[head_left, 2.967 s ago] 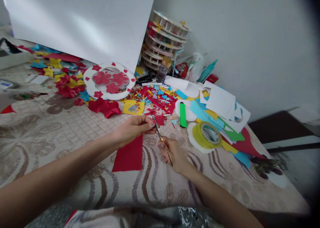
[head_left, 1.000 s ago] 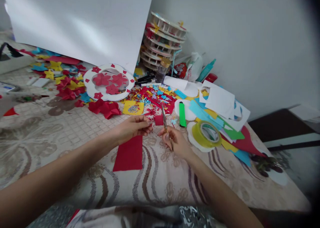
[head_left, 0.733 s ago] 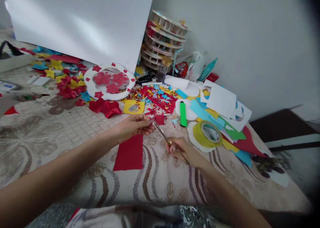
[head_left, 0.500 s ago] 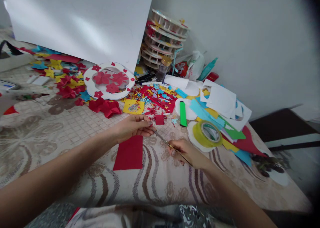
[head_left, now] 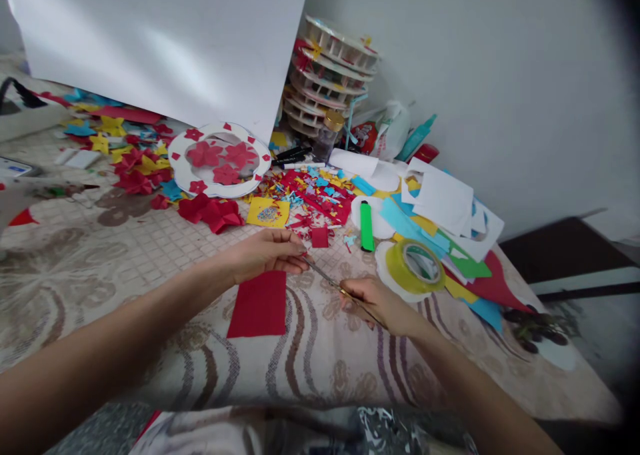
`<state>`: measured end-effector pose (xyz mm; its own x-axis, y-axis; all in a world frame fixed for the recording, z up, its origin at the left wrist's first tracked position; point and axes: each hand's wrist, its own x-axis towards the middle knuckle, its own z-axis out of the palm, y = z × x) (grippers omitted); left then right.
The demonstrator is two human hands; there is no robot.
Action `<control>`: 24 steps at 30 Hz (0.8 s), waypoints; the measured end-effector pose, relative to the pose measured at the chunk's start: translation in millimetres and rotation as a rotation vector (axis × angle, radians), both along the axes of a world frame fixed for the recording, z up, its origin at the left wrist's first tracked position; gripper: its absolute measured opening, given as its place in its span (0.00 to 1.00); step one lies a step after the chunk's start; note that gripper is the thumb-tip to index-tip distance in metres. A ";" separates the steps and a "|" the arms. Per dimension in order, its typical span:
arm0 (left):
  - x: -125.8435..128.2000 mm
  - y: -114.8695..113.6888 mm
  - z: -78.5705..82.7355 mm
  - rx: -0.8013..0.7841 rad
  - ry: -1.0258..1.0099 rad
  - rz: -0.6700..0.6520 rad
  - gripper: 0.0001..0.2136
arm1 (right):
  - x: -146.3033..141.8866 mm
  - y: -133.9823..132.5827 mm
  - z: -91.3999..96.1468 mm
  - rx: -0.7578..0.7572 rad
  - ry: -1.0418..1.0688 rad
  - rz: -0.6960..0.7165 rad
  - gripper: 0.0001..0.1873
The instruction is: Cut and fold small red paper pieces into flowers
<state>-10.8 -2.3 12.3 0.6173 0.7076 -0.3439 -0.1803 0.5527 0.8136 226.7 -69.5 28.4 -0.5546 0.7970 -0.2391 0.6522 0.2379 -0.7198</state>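
Note:
My left hand [head_left: 265, 253] is closed in a pinch, fingertips together on something too small to make out, just above a red paper sheet [head_left: 259, 304] lying on the patterned cloth [head_left: 125, 255]. My right hand [head_left: 380, 303] grips a pair of small scissors [head_left: 327, 282]; their blades point up and left and the tip reaches my left fingertips. A small red paper square [head_left: 320, 236] lies just beyond the hands.
A heap of coloured paper scraps [head_left: 313, 195], a white ring plate with red flowers [head_left: 219, 160], a green lighter [head_left: 367, 226], a yellow tape roll [head_left: 414, 268] and stacked paper sheets [head_left: 445, 208] lie beyond. A white board [head_left: 165, 48] leans at the back beside stacked trays [head_left: 330, 75].
The scissors swung from pointing upward to pointing left at my left fingertips, and my right hand shifted right and toward me. My left hand stayed in place.

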 end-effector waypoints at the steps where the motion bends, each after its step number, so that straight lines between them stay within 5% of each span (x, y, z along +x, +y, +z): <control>1: 0.0 0.1 0.1 0.001 -0.001 -0.002 0.06 | 0.0 -0.1 0.3 0.005 -0.003 0.002 0.24; 11: -0.8 -0.7 1.5 0.046 0.013 -0.038 0.08 | 0.3 0.6 0.8 0.071 -0.070 0.029 0.25; 24: 4.0 5.4 -8.2 0.316 0.180 0.036 0.08 | -7.0 11.3 -15.4 0.422 -0.348 -0.039 0.24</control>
